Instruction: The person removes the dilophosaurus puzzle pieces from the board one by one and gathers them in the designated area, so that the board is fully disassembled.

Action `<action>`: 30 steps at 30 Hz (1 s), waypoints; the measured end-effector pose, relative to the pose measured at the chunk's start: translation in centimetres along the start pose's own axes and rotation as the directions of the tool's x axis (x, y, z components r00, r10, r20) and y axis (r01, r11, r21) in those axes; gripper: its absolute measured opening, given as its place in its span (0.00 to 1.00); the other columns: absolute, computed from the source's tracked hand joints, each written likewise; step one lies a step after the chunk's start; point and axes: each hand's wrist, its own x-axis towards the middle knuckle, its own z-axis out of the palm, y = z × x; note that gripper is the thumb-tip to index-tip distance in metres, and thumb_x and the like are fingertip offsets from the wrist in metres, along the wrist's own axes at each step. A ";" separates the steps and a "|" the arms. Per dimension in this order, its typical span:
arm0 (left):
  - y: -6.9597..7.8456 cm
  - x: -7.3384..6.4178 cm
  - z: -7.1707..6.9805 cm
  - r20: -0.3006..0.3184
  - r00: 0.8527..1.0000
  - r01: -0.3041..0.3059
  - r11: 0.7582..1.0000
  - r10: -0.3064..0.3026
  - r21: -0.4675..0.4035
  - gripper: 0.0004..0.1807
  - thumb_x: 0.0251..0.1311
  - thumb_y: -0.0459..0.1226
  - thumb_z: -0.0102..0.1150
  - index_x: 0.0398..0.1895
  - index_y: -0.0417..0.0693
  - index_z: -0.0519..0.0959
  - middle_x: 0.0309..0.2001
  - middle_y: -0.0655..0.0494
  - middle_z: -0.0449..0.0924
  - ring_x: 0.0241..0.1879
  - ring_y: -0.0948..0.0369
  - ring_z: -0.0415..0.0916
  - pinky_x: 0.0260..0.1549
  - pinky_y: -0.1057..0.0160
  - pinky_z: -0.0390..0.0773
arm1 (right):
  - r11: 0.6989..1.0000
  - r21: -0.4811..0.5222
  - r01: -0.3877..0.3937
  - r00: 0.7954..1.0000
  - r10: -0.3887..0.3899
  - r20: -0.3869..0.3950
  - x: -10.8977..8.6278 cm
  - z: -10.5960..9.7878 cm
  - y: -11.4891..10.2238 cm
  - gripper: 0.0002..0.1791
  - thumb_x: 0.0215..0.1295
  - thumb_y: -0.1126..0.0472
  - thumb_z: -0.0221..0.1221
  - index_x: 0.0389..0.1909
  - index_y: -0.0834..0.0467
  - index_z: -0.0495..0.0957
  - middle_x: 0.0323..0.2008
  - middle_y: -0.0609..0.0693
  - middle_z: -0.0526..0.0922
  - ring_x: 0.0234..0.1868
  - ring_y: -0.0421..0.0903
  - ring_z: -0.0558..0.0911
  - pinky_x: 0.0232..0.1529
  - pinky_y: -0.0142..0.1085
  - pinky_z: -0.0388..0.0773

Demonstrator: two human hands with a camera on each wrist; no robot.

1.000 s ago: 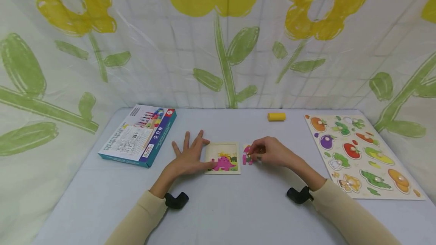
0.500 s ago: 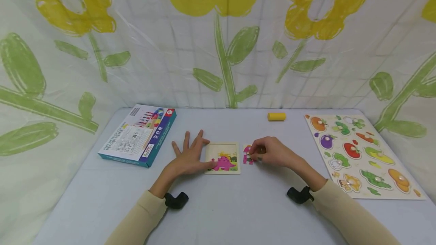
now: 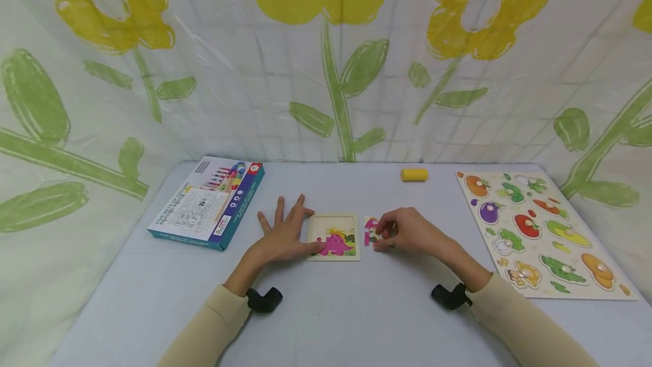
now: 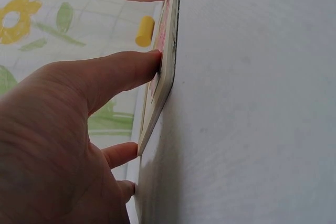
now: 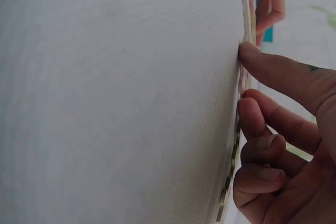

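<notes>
A small wooden jigsaw tray (image 3: 331,221) lies flat in the middle of the table, with a pink dinosaur picture (image 3: 334,244) filling its lower part. My left hand (image 3: 285,237) is spread along its left side. The left thumb (image 4: 131,69) rests on the tray's face, and another fingertip touches its edge. Just right of the tray lie loose pink-and-white jigsaw pieces (image 3: 370,225). Over them is my right hand (image 3: 410,232), its thumb (image 5: 262,61) and index fingertip at either side of a jigsaw piece (image 5: 242,74), the other fingers curled. That hand partly hides the pieces.
A boxed set (image 3: 204,203) lies at the left. Toward the back stands a yellow cylinder (image 3: 414,175) on its side. A vegetable knob-puzzle board (image 3: 545,234) covers the right of the table. A flower-printed curtain (image 3: 377,106) hangs behind.
My right hand has shifted slightly right, its thumb now farther from the index finger, so more of the jigsaw pieces shows. The left hand and tray stay still.
</notes>
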 end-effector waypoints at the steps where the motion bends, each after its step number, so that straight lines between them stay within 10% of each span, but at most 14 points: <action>1: 0.0 0.0 0.0 -0.001 1.000 -0.001 1.000 0.001 0.001 0.45 0.59 0.59 0.68 0.75 0.51 0.67 0.89 0.47 0.34 0.85 0.34 0.15 0.67 0.17 0.12 | 1.000 -0.001 0.001 1.000 -0.001 0.001 0.0 0.0 0.0 0.12 0.56 0.56 0.79 0.37 0.55 0.87 0.28 0.44 0.83 0.32 0.40 0.77 0.33 0.30 0.74; 30: 0.2 0.0 -0.1 -0.002 1.000 0.011 1.000 -0.011 0.013 0.45 0.58 0.57 0.69 0.76 0.51 0.67 0.89 0.46 0.37 0.85 0.33 0.17 0.67 0.16 0.14 | 0.979 0.014 0.202 0.976 -0.203 0.082 4.1 2.3 -3.7 0.08 0.70 0.60 0.68 0.48 0.56 0.87 0.30 0.43 0.84 0.26 0.36 0.78 0.31 0.29 0.78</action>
